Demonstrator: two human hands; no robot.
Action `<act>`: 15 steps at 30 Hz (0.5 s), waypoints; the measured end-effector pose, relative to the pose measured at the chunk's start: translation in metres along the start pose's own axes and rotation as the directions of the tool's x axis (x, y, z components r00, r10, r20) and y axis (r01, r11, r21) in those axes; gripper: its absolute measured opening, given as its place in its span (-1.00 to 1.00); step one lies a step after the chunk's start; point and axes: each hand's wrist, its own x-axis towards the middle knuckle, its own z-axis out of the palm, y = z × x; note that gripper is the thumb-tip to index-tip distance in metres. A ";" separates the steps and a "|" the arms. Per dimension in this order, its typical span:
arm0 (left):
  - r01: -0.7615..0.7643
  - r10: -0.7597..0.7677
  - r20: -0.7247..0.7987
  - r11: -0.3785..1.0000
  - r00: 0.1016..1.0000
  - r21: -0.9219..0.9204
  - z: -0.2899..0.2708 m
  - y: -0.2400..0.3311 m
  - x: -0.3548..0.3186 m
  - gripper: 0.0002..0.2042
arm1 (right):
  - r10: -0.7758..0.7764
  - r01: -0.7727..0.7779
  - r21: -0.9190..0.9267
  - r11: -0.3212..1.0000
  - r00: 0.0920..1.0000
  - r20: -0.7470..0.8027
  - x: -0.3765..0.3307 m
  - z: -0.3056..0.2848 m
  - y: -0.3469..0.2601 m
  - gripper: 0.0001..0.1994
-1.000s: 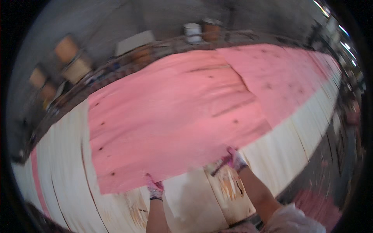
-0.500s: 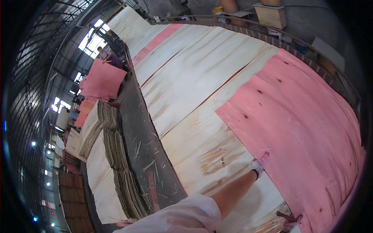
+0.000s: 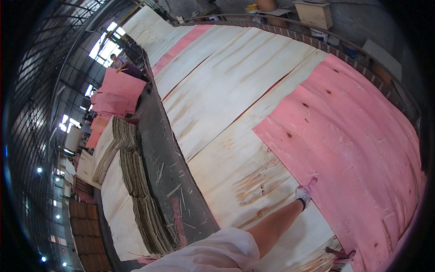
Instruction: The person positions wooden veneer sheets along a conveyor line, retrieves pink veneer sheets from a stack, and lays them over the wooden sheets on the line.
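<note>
My left hand (image 3: 306, 192), in a white glove with pink-stained fingers, is at the near left edge of a large pink veneer sheet (image 3: 349, 136). Its fingers appear closed over that edge, though their undersides are hidden. The pink sheet lies wrinkled, with dark knots, over a pale veneer sheet (image 3: 244, 181) with brown grain. My bare left forearm crosses the pale sheet from a white sleeve (image 3: 217, 251). A ragged dark red shape (image 3: 339, 255) sits by the pink sheet's near edge; its kind is unclear. My right hand cannot be made out.
More pale sheets (image 3: 217, 81) and a pink strip (image 3: 183, 47) continue along the long surface. To the left, wood scraps litter the grey floor (image 3: 158, 145) beside stacked veneer (image 3: 131, 172). Another person (image 3: 124, 65) stands far off by pink sheets (image 3: 118, 93). A brick edge (image 3: 335, 49) borders the right.
My left hand has shifted slightly right along with the sheet's edge. Wrinkles on the pink sheet look deeper. The view has tilted a little.
</note>
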 end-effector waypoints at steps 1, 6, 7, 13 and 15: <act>-0.003 0.003 -0.006 1.000 1.000 0.001 -0.002 0.000 0.004 -0.40 | -0.002 0.002 0.005 1.000 1.000 0.003 0.001 0.000 0.003 -0.20; 0.200 -0.209 0.010 0.947 0.978 0.251 0.003 -0.001 0.005 -0.39 | -0.051 0.051 0.007 0.999 0.998 -0.037 -0.004 -0.017 0.001 -0.31; 0.203 -0.213 0.015 0.945 0.977 0.256 0.006 -0.008 0.009 -0.39 | -0.065 0.065 0.007 0.998 0.997 -0.050 -0.004 -0.022 0.000 -0.33; 0.128 -0.160 0.127 0.964 0.979 0.233 0.007 -0.017 0.008 -0.43 | -0.138 0.161 0.045 0.986 0.938 -0.319 -0.006 -0.029 -0.006 -0.41; 0.072 -0.089 0.101 0.984 0.991 0.160 0.004 0.025 0.001 -0.44 | -0.124 0.162 0.026 0.986 0.839 -0.529 -0.015 0.023 -0.015 -0.41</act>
